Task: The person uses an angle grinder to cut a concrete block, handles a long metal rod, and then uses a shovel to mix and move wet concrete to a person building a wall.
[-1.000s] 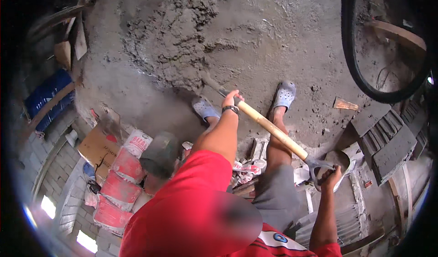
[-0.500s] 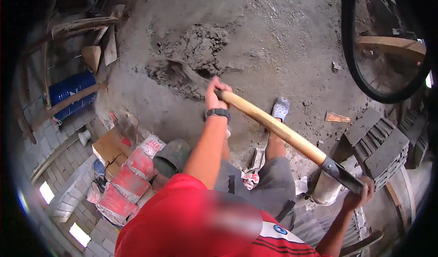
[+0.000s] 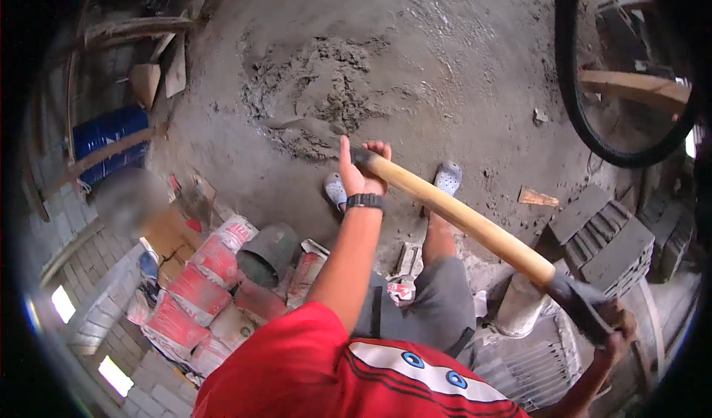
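Observation:
A shovel with a pale wooden shaft (image 3: pixel 460 218) slants across me from lower right to upper left. My left hand (image 3: pixel 365 172), with a dark watch on its wrist, supports the shaft's lower end, thumb stretched up and fingers curled round the far side. At the dark grip end, my right hand (image 3: pixel 617 327) is closed on the handle. The shovel's blade (image 3: pixel 308 127) lies low at the near edge of a rough patch of wet grey mortar (image 3: pixel 337 84), partly smeared with it.
Two shoes (image 3: pixel 448 178) stand just short of the mortar. Red-and-white sacks (image 3: pixel 199 297) and a dark bucket (image 3: pixel 268 255) sit at lower left, a blue drum (image 3: pixel 111 142) farther left. Hollow blocks (image 3: pixel 612 244) and a whitish bucket (image 3: pixel 519 307) are at right; a black hoop (image 3: pixel 567 69) hangs upper right.
The mortar heap has become flatter and more spread out. My left hand has shifted slightly right and turned its palm up; my right hand has moved right and a little nearer with the handle.

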Motion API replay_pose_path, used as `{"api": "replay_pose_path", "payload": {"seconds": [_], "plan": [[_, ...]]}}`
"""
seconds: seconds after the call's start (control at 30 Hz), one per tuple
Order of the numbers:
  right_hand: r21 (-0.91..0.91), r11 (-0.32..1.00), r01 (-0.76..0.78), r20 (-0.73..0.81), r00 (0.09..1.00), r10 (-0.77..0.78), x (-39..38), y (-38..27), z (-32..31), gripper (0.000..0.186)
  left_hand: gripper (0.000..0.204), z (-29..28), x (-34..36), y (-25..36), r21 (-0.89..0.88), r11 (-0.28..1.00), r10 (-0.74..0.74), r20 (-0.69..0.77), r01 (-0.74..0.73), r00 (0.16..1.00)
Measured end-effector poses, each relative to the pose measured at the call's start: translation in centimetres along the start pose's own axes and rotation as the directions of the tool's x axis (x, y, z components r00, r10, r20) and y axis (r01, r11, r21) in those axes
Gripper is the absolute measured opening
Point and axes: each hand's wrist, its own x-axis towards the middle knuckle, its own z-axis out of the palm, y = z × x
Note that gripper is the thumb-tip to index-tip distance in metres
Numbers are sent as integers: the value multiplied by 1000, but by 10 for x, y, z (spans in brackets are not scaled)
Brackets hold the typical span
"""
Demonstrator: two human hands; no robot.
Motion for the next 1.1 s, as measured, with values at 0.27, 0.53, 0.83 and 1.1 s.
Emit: {"api": "replay_pose_path", "payload": {"seconds": [0.27, 0.53, 0.83, 1.1], "plan": [[292, 762, -578, -643, 471, 604, -96, 112, -95, 44, 37, -54, 36, -220, 69, 915, -392, -72, 397, 917], [222, 767, -602, -550, 572, 609, 19, 186, 99, 26, 16, -84, 220, -186, 348, 904, -255, -29, 249, 967], [548, 465, -695, -277, 375, 885, 0, 260, 229, 35, 26, -210, 316, -11, 509, 849, -95, -118, 142, 989], [210, 343, -915, -334, 263, 905, -85, 338, 149, 61, 24, -199, 140, -6, 531, 847, 174, -327, 29, 929]]}}
